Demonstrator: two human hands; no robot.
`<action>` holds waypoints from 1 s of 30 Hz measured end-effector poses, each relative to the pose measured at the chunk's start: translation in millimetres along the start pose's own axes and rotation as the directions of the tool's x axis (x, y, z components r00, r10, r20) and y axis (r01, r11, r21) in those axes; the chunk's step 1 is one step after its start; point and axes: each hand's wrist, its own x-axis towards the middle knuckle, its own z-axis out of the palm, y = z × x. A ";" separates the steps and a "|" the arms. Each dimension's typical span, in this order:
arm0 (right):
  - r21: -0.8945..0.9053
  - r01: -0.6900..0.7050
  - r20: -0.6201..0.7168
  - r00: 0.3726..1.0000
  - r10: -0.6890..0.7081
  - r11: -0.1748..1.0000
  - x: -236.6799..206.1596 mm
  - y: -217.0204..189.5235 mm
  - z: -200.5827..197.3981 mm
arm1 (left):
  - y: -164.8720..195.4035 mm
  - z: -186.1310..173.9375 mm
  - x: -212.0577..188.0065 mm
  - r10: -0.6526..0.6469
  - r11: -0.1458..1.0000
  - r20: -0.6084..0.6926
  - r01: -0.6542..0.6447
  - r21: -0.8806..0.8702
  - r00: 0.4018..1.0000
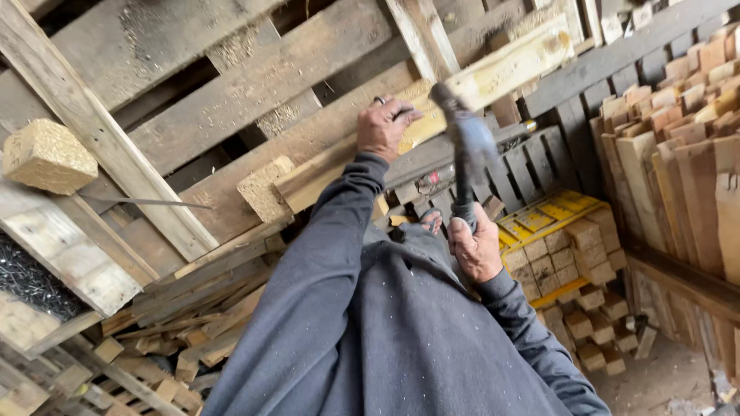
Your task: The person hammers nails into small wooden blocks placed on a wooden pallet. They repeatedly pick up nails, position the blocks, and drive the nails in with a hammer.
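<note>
Right hand [476,250] gripping hammer [466,146] (raised), left hand [383,127] on pallet [254,100]

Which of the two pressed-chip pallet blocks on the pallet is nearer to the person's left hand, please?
The block below the left hand, at the end of the pale plank it presses on. The other block sits far off by the frame's left edge.

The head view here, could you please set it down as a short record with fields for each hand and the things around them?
left hand: left hand pressed on a pale wooden board, pinching a small dark item, too small to tell
right hand: right hand gripping the handle of a hammer, head raised near the board
workpiece: wooden pallet, tilted, with chipboard blocks
right side: stacked wooden blocks on yellow sheets; planks standing upright
lower left: heap of scrap boards
clothing: dark grey sleeves
</note>
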 end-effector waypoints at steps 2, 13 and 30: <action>-0.071 -0.137 -0.025 0.990 0.136 0.988 4.7 -16.7 6.3 | -2.2 -0.9 0.9 -0.051 0.998 0.018 0.051 -0.033 0.999; 0.383 0.746 -0.143 0.631 -0.763 0.545 3.8 -121.8 -15.6 | -22.4 -33.2 3.5 -0.134 0.914 -0.218 0.206 0.350 0.967; 0.300 0.693 -0.137 0.712 -0.689 0.656 28.2 -119.4 -37.8 | -7.2 -29.2 14.0 -0.340 0.738 -0.262 0.429 0.521 0.903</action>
